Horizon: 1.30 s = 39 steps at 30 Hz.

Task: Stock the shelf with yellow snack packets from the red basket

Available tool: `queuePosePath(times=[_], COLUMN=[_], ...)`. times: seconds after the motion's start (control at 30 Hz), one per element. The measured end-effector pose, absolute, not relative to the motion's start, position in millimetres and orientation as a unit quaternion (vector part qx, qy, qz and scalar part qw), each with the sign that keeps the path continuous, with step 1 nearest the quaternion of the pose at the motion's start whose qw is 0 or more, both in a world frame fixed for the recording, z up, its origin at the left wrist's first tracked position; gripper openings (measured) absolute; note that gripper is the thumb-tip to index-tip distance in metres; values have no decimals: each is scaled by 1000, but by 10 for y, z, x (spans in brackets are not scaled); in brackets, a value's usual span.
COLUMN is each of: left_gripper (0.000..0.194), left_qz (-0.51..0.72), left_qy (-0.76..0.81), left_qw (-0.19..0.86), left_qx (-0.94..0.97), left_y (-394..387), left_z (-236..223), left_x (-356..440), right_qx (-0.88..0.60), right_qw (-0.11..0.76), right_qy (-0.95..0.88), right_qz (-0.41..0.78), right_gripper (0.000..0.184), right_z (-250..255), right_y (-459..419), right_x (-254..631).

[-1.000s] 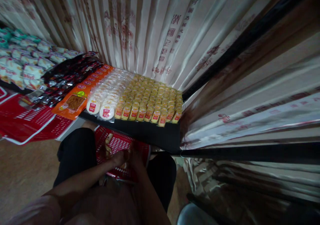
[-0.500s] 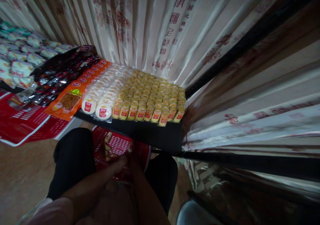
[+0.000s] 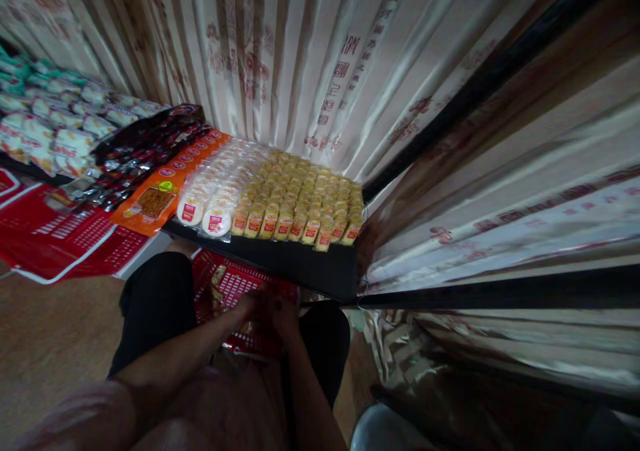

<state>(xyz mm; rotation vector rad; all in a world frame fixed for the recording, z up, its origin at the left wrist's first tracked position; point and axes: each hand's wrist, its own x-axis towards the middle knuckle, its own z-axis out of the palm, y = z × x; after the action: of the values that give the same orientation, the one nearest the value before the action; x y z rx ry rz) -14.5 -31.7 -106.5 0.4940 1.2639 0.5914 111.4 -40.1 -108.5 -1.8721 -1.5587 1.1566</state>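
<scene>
Left hand (image 3: 246, 306) and right hand (image 3: 284, 315) close together over red basket (image 3: 289, 292), below the counter's (image 3: 320, 268) front edge, left of its right corner. Grips in shadow; cannot tell if either grasps anything. Apparent step: handling wrapped pieces (image 3: 218, 279), some lying at basket's left. Next move probably calls for clearing that edge. Yellow packets (image 3: 300, 197) fill counter's right end.
</scene>
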Motion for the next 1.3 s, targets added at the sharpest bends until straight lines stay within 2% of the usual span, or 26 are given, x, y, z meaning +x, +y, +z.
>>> queuePosePath(times=[0.13, 0.37, 0.7, 0.93, 1.17, 1.3], left_gripper=[24, 35, 38, 42, 22, 29], left_qz=[310, 381, 366, 370, 403, 385], left_qy=[539, 506, 487, 495, 536, 500], left_qw=[753, 751, 714, 631, 487, 581], left_qx=[217, 186, 346, 469, 559, 514], left_y=[-295, -336, -376, -404, -371, -294], left_z=[-823, -427, 172, 238, 263, 286], left_x=[-234, -301, -330, -185, -144, -97], right_qx=[-669, -615, -559, -540, -495, -474], right_qw=[245, 337, 420, 456, 508, 547], right_qy=[-564, -554, -441, -398, -276, -158], right_qz=[417, 448, 563, 585, 649, 672], right_gripper=[21, 17, 26, 24, 39, 41], right_z=[-757, -335, 205, 354, 321, 305], right_y=[-444, -530, -554, -467, -462, -478], right_x=[1242, 1371, 1521, 1632, 1628, 1585])
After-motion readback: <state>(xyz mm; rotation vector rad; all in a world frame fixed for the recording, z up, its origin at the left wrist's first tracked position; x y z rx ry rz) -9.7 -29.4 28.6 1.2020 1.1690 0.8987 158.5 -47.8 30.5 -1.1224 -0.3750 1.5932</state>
